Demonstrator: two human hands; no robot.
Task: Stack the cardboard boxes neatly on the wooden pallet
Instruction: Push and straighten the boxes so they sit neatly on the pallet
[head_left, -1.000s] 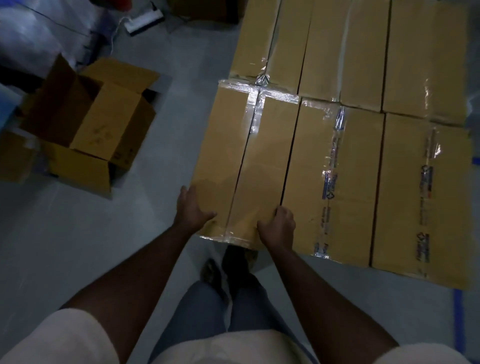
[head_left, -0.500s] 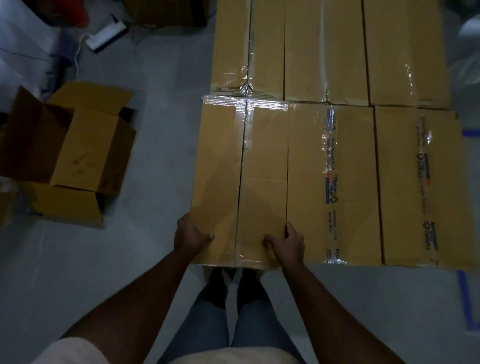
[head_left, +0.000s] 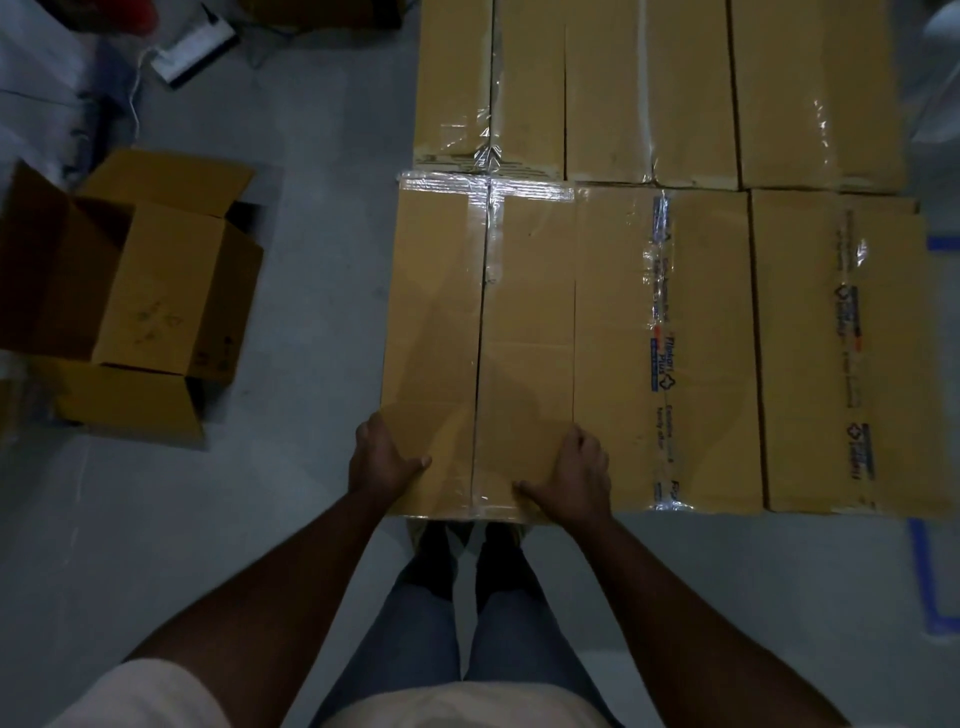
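A taped cardboard box (head_left: 483, 332) lies at the near left of a layer of several closed boxes, flush against its neighbour box (head_left: 665, 353). My left hand (head_left: 382, 460) grips its near left corner, thumb on top. My right hand (head_left: 576, 475) holds the near right corner, fingers over the seam between the two boxes. Another printed-tape box (head_left: 841, 353) sits at the near right, and a back row of boxes (head_left: 649, 88) lies beyond. The wooden pallet is hidden under the boxes.
An open, empty cardboard box (head_left: 140, 296) with raised flaps stands on the grey floor at the left. A white power strip (head_left: 195, 44) lies at the far left. Blue floor tape (head_left: 930, 577) marks the right side. My feet (head_left: 470, 540) are just below the box edge.
The held box has swung from a slight angle to square with the other boxes and now sits flush against its neighbour. Both hands stayed on its near corners.
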